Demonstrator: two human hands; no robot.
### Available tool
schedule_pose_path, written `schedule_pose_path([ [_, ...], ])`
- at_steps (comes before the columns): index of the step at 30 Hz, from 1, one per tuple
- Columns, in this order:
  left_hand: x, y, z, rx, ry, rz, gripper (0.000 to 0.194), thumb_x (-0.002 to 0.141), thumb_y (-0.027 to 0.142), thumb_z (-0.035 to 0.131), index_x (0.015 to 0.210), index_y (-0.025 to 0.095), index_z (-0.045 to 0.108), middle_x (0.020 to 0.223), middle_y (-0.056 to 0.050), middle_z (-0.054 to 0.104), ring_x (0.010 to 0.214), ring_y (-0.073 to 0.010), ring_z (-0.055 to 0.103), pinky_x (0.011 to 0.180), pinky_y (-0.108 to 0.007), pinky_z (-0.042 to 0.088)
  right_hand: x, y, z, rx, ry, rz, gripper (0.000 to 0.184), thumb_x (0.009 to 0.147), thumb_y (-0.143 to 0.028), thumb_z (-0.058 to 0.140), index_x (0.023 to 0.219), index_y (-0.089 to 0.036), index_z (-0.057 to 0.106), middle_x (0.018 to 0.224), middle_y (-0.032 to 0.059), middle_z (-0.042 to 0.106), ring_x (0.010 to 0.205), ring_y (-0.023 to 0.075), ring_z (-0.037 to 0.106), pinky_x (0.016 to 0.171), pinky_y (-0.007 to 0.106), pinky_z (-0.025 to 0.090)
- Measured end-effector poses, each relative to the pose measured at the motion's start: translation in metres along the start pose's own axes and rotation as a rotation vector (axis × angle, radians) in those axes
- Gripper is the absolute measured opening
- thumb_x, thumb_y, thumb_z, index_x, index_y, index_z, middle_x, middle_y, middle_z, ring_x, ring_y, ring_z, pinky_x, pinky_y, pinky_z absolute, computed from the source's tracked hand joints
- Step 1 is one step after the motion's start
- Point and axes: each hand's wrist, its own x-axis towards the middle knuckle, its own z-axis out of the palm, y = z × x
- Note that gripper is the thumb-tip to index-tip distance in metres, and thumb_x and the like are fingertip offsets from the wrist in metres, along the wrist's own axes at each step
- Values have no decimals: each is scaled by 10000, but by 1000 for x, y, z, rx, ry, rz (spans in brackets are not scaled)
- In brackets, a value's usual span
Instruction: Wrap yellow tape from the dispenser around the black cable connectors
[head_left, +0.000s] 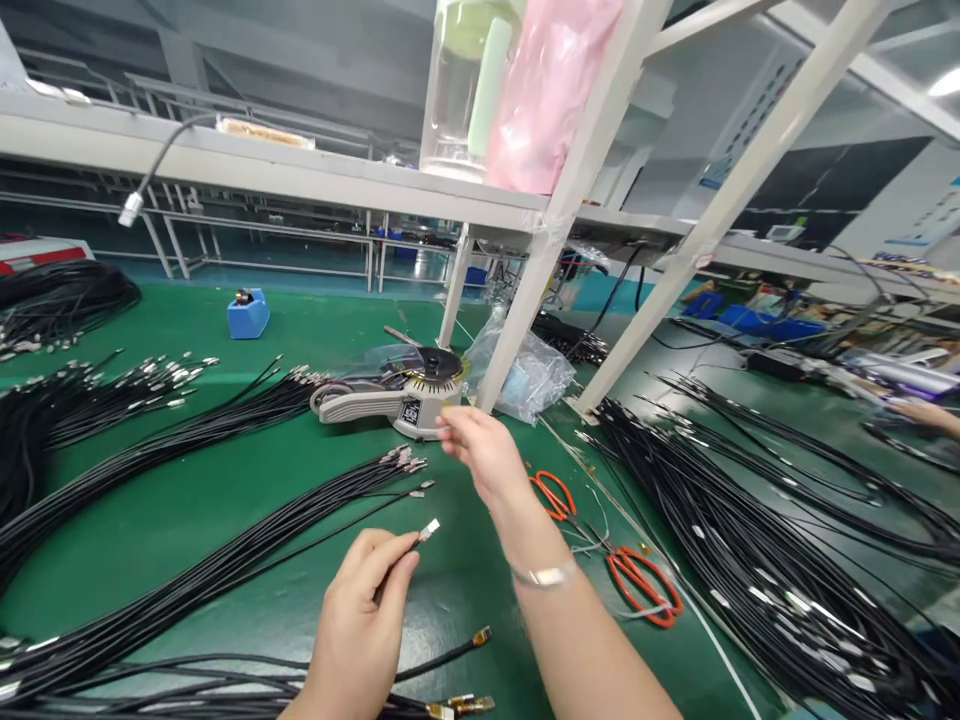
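My left hand (pixel 364 605) is closed in a pinch on a black cable just behind its silvery connector (pixel 429 530), which sticks out past the fingertips. My right hand (pixel 486 455) reaches forward to the front of a grey tape dispenser (pixel 424 408) with a dark round top. Its thumb and fingers are pressed together; anything between them is too small to make out. Beside my left hand lies a bundle of black cables (pixel 300 522) with metal ends. Below it, several cables with gold-coloured connectors (pixel 481 636) point right.
Orange-handled scissors (pixel 643 588) lie right of my right forearm, with another orange-handled pair (pixel 553 495) beyond. Shelf posts (pixel 536 290) rise behind the dispenser, near a clear plastic bag (pixel 534 375). More black cables (pixel 750 540) cover the right side. A blue holder (pixel 248 315) stands back left.
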Motion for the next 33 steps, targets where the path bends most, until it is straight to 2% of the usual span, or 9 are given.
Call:
schedule_pose_path([
  [3,-7,2,-1,74,-33,103,234,853,211,534,1048,261,653,880,-39,647,816,-182,591,744,-275,440,-69,15,-40,-80,-31,-43,176,744,-306,704,679,-150,657,755,20,669,722,146,600,633,240,457],
  [5,-13,3,0,115,-55,181,267,841,184,548,1077,264,643,876,-42,658,816,-188,589,743,-281,442,-109,29,-56,-185,-72,-60,219,750,-371,681,670,-170,643,815,29,670,750,166,601,657,263,464],
  [7,-18,3,2,166,-85,261,282,837,156,544,1075,266,647,841,-40,657,792,-188,583,724,-283,444,-135,40,-61,-213,-105,-28,243,761,-405,658,675,-180,629,859,43,664,777,185,604,691,288,478],
  [9,-22,4,4,225,-114,343,317,841,125,519,1094,273,641,844,-41,655,784,-188,575,719,-288,445,-150,47,-59,-182,-122,9,247,769,-411,647,680,-183,617,895,58,662,803,197,605,714,301,487],
  [12,-28,7,5,292,-142,452,409,847,85,475,1194,273,582,922,-57,652,804,-192,560,727,-302,447,-158,51,-52,-123,-120,33,261,770,-418,643,672,-181,594,905,63,663,802,197,604,699,296,489],
  [15,-31,11,4,321,-154,514,449,848,61,454,1241,260,544,907,-62,644,775,-184,547,705,-298,449,-161,51,-50,-83,-86,45,277,753,-428,659,658,-178,586,821,45,663,737,179,596,684,291,486],
  [19,-31,15,3,296,-171,526,412,841,51,470,1184,255,576,844,-45,652,733,-170,554,676,-278,447,-163,51,-50,-8,-43,40,283,723,-432,689,647,-176,596,821,49,676,764,187,604,713,298,497],
  [28,-30,19,3,210,-200,496,302,834,26,476,1028,227,590,843,-28,661,768,-151,594,705,-254,473,-163,48,-45,24,-2,81,257,688,-390,718,614,-168,610,771,42,676,712,171,601,671,275,497],
  [33,-28,18,2,196,-137,657,315,836,-10,443,1018,204,584,885,-47,651,785,-136,586,692,-240,496,-164,47,-43,3,12,71,208,742,-327,672,640,-157,609,778,39,679,711,161,593,687,270,475],
])
